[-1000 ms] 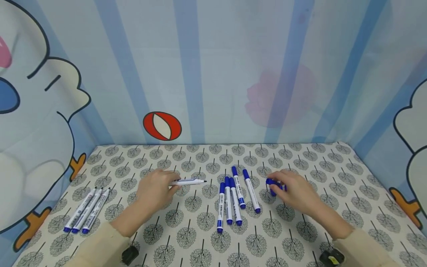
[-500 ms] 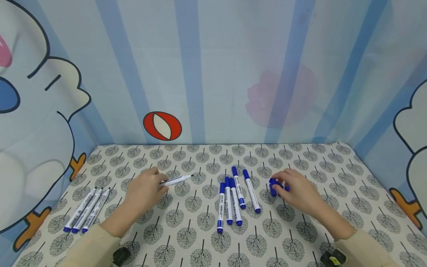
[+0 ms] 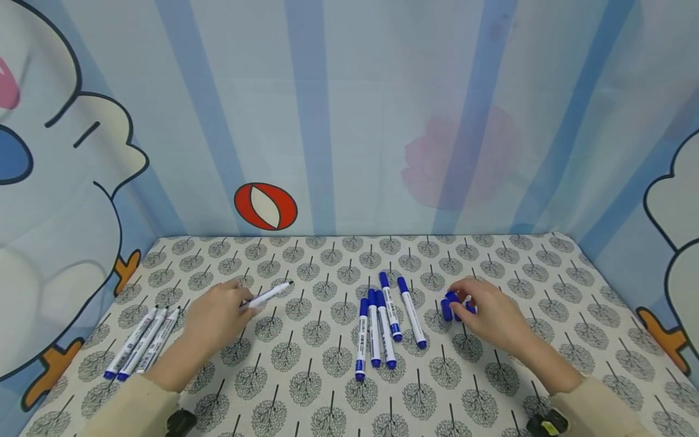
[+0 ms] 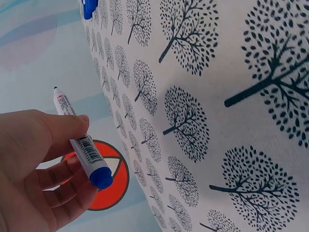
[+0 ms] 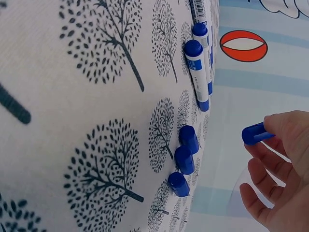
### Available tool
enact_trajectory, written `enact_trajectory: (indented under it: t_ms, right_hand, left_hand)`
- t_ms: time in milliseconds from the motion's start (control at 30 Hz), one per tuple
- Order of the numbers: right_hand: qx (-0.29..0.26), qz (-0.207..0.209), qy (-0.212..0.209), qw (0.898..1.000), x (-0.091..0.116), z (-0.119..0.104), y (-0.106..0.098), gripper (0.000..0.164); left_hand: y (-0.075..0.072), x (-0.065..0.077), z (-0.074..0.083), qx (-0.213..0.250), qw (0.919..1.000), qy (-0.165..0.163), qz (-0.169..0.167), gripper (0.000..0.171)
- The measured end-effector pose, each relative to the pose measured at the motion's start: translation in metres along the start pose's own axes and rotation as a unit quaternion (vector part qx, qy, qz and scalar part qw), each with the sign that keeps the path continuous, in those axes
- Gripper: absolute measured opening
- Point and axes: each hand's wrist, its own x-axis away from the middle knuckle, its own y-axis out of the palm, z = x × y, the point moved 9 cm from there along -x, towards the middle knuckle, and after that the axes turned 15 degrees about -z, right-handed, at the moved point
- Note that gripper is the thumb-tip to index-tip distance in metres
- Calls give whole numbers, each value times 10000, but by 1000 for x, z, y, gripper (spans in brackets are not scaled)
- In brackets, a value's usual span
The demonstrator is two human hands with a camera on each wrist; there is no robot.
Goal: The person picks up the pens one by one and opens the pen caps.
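Note:
My left hand (image 3: 217, 314) pinches an uncapped whiteboard marker (image 3: 270, 294) between thumb and fingers, raised over the cloth. Its black tip points away to the right, and the blue end plug (image 4: 101, 178) shows in the left wrist view. In my right hand (image 3: 488, 311), thumb and fingers pinch a blue marker cap (image 5: 254, 134) above the table. Three more blue caps (image 5: 184, 160) lie in a row on the cloth close by, partly hidden by the fingers in the head view. To the left, three uncapped markers (image 3: 131, 343) lie side by side, one partly covered by my left forearm.
Several capped blue markers (image 3: 363, 340) lie loosely together mid-table, between the hands. A tree-print cloth (image 3: 306, 388) covers the table. Printed fabric walls (image 3: 360, 121) rise behind it and at both sides.
My left hand has moved left with the marker, whose tip has swung upward. The right hand has shifted slightly right with the cap, and more of the loose caps shows.

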Motion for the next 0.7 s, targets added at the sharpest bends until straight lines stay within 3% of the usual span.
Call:
enact_trajectory:
  t_ms: [400, 700]
  right_hand:
    - [17, 19, 113, 9999, 1, 4, 0, 24]
    - [-77, 42, 182, 9998, 3, 7, -1, 23]
  left_hand:
    - [1, 4, -17, 217, 9987, -346, -317, 28]
    - [4, 9, -35, 402, 9979, -501, -105, 30]
